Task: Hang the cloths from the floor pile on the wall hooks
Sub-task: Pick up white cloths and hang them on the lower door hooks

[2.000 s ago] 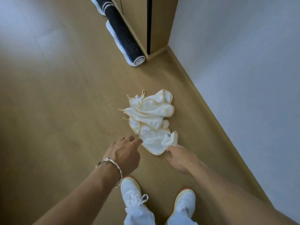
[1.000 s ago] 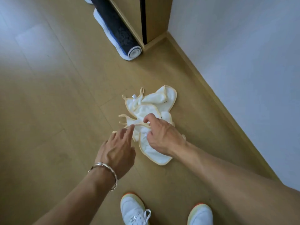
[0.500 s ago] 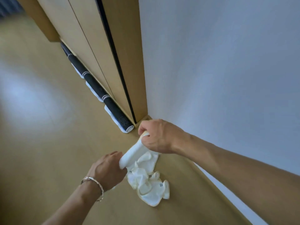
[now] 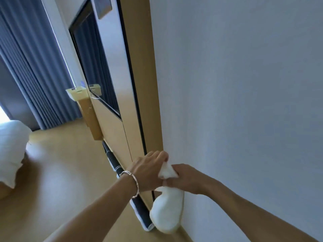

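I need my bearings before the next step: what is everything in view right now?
cloth: 1, white, hanging by the wall
mat: 1, rolled, black and white, on the floor at the cabinet's foot
cabinet: 1, tan, left of the wall
wall: 1, pale, right
curtains: blue-grey, far left
bedding: white, left edge
floor: tan, lower left
bracelet: 1, silver, left wrist
left hand: 1, grip on the cloth's top
right hand: 1, grip on the cloth

One cloth [image 4: 167, 210], two hands [image 4: 148, 172] [image 4: 185, 177], one rolled mat [image 4: 139, 213].
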A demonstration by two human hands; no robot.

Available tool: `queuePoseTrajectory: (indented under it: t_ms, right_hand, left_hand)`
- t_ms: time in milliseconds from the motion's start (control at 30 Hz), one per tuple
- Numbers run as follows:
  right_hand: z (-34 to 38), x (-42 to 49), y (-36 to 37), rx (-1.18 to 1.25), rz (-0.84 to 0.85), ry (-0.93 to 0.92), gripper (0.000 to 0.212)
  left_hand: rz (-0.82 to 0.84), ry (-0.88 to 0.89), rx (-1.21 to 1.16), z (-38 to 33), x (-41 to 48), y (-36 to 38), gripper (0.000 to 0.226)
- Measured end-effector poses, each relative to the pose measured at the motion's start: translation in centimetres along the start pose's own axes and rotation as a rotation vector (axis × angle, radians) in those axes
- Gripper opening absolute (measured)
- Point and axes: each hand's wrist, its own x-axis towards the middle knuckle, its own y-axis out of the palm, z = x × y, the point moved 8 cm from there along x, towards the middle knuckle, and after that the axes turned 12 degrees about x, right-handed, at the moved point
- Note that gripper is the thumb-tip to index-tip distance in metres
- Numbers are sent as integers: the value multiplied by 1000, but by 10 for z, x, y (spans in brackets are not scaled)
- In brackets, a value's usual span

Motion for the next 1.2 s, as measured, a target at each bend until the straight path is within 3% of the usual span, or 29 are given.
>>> queuePoseTrajectory:
  t_ms: [100, 233, 400, 567, 733, 800, 1000, 1200]
  right_hand:
    - [36, -21, -33, -92, -79, -73, 17]
    - [67, -59, -63, -100, -167, -132, 13]
    - [70, -106, -93, -150, -320, -66, 14]
    - [64, -148, -98, -186, -437, 60, 22]
    - [51, -195, -74, -91, -536, 175, 36]
    - [43, -219, -59, 5, -588, 227, 35]
    - [21, -323, -36, 145, -991, 323, 44]
    - [27, -437, -9, -12, -1324, 408, 34]
  left_hand:
    - [-21, -70, -94, 14, -4, -46, 88]
    - [-54, -215, -506, 20, -1, -65, 110]
    - [20, -259, -820, -4, 8, -51, 105]
    - [-78, -47, -1064, -42, 14, -81, 43]
    - [-49, 235, -1167, -88, 10, -100, 16]
    - [-29, 351, -1153, -114, 4, -102, 12]
    - [91, 695, -1206, -216, -43, -116, 38]
    - [235, 904, -1281, -302, -107, -147, 10]
